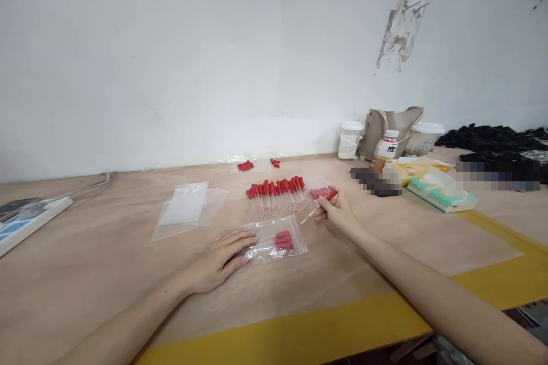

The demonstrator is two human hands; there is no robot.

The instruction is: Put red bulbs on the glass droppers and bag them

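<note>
Left hand [222, 260], fingers loosely spread, rests on the clear bag's [300, 239] left end; right hand [338, 212] pinches a red-topped dropper [331, 195] beyond the bag's far right corner

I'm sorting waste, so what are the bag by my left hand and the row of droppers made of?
Bag: probably thin plastic, clear and glossy; it glints, and red contents show through. Droppers: red tops, matte and opaque, look like rubber or soft plastic; see-through stems could be glass or plastic.

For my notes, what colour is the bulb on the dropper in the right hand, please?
Red; the bulb shows in the head view.
</note>
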